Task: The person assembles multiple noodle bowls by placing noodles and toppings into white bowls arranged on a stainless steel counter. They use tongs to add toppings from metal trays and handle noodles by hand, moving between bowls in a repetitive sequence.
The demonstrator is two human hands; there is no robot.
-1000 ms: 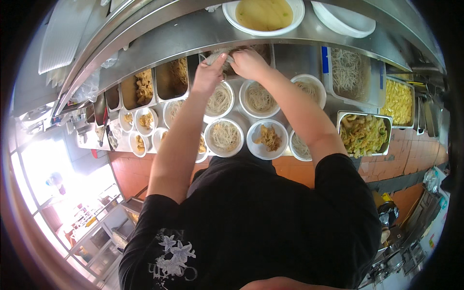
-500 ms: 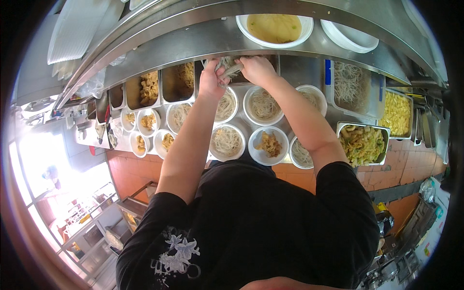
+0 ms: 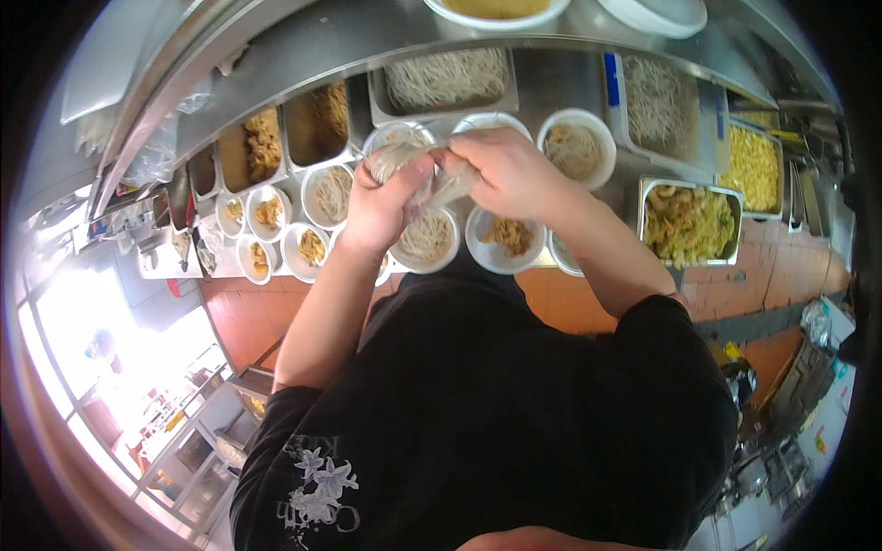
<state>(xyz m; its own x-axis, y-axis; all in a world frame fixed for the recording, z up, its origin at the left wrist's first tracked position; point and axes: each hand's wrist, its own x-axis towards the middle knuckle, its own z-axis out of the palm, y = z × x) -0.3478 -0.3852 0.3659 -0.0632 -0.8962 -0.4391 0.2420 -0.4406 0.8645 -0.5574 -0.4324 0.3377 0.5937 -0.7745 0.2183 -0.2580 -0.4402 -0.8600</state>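
My left hand (image 3: 378,204) and my right hand (image 3: 503,173) are close together above the row of white bowls. Each is closed around pale, translucent noodles (image 3: 451,178), and strands stretch between them. Just below the hands, towards me, is a white bowl with noodles (image 3: 426,239) in it. To its right stands a bowl holding brownish-yellow chopped food (image 3: 508,236). Behind the hands, a steel pan of the same noodles (image 3: 448,79) sits under the shelf edge. Bowls directly beneath the hands are partly hidden by them.
Smaller bowls of chopped food (image 3: 268,211) stand at left, before steel pans of brown food (image 3: 262,147). At right are a clear tub of noodles (image 3: 657,101), a pan of leafy vegetables (image 3: 684,223) and a pan of yellow pieces (image 3: 755,170). A steel shelf (image 3: 367,41) overhangs the back.
Both hands have come back from the noodle pan towards me, over the bowls, with noodles in them. The pan now shows, and the whole view has shifted.
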